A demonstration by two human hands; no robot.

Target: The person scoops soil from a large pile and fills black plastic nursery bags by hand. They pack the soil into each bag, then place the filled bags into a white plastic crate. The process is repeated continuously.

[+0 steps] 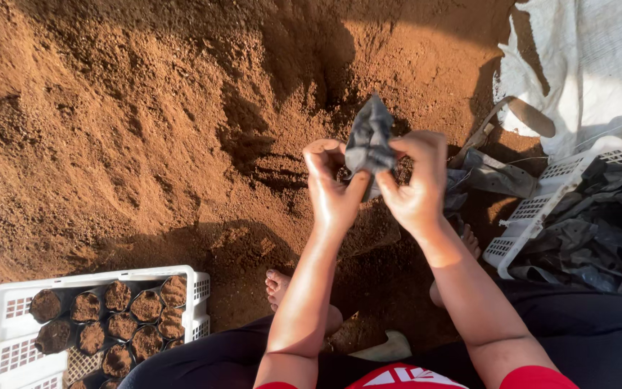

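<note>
Two white plastic crates stand on the ground, one at each side of the person. At the lower left, the white perforated crate (8, 328) holds about a dozen small black plastic pots (118, 328), all filled to the top with brown soil and standing close together. Behind it rises a big heap of loose reddish-brown soil (131, 122), which fills most of the view. In the middle, the left hand (332, 191) and the right hand (415, 184) are raised together over the heap, and both pinch one crumpled thin black plastic bag (370, 140) between thumb and fingers; the bag sticks up above the fingertips. Below the hands, bare toes (276, 284) rest on the soil. At the right, the second white crate (541, 209) is tilted and holds a pile of flat empty black bags (599, 230). Above it lies a white woven sack (592, 57).
</note>
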